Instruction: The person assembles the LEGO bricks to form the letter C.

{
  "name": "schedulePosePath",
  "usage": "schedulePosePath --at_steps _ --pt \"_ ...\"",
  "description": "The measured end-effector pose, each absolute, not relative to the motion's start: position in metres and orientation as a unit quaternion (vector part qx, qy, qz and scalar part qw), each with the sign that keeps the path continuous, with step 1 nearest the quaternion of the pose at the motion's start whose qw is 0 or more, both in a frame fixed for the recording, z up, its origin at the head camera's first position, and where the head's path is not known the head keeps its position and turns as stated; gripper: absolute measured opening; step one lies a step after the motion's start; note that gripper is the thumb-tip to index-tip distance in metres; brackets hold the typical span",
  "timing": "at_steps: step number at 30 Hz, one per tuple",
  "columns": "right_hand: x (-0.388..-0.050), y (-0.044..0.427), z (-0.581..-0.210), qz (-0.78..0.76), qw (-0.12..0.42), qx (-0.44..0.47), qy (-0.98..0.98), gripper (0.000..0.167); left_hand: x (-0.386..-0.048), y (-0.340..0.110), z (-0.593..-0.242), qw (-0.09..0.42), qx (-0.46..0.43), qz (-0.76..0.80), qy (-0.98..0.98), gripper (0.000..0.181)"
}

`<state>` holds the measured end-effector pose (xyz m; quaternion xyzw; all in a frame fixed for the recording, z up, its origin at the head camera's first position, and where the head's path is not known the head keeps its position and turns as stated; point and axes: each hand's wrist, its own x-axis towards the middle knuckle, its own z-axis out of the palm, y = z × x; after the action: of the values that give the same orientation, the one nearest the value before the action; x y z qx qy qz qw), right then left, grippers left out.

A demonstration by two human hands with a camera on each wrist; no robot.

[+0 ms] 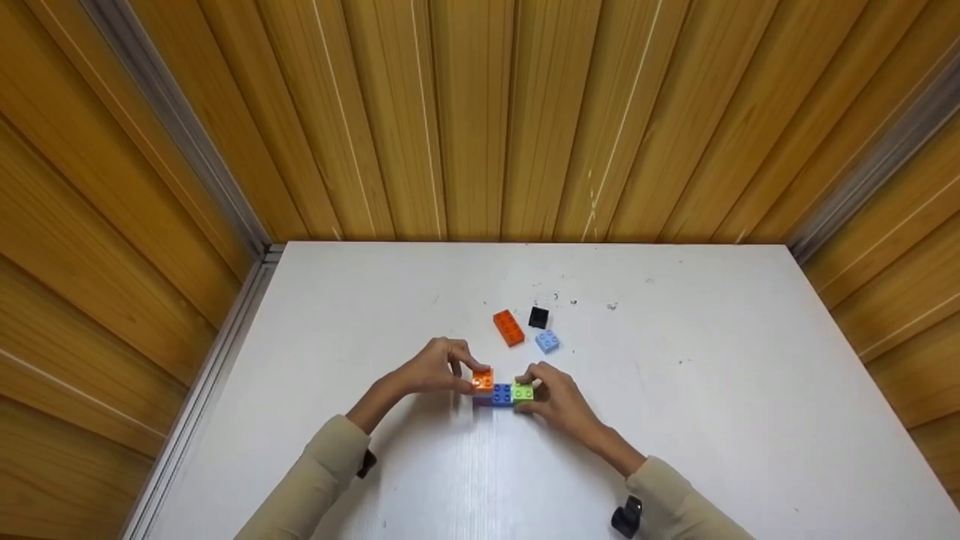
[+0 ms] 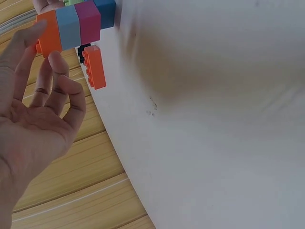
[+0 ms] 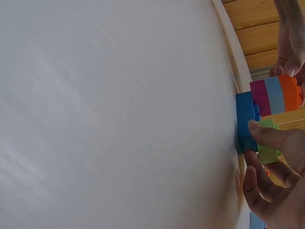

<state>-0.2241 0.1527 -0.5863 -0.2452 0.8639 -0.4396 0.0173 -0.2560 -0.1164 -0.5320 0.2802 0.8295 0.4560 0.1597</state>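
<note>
Thumb and fingertip of my left hand (image 1: 439, 367) pinch an orange building block (image 1: 482, 380) at the top of a short tower. Beneath it are a light blue block (image 2: 68, 27) and a magenta block (image 2: 89, 22), which stand over one end of a long blue block (image 3: 245, 107). My right hand (image 1: 559, 401) grips the other end, where a lime green block (image 1: 523, 393) sits on the blue one. The right thumb covers part of both. Blue studs show between tower and green block. Whether the tower is fully seated cannot be told.
Beyond the hands lie a long red-orange block (image 1: 508, 328), a black block (image 1: 538, 317) and a small light blue block (image 1: 547, 341). The white table (image 1: 675, 420) meets wood-look panels (image 1: 472, 112) at the back. Both wrists carry small black devices.
</note>
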Motion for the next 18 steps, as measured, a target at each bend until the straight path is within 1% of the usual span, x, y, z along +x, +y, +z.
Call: schedulePosePath --at_steps 3,6,11,15,18 --pt "-0.226 0.153 -0.585 -0.437 0.015 -0.243 0.866 0.032 -0.258 -0.117 -0.53 0.155 0.296 0.455 0.826 0.036" --pt "-0.226 0.152 -0.584 -0.434 0.024 -0.236 0.869 0.032 -0.261 -0.12 -0.523 0.155 0.331 0.426 0.828 0.035" --pt "-0.226 0.149 -0.583 -0.428 0.036 -0.235 0.872 0.031 -0.27 -0.128 -0.513 0.176 0.376 0.382 0.826 0.037" --pt "-0.225 0.148 -0.582 -0.432 0.037 -0.231 0.871 0.031 -0.286 -0.129 -0.51 0.194 0.38 0.377 0.822 0.035" --pt "-0.223 0.149 -0.582 -0.432 0.036 -0.231 0.871 0.031 -0.302 -0.127 -0.505 0.195 0.368 0.359 0.835 0.035"
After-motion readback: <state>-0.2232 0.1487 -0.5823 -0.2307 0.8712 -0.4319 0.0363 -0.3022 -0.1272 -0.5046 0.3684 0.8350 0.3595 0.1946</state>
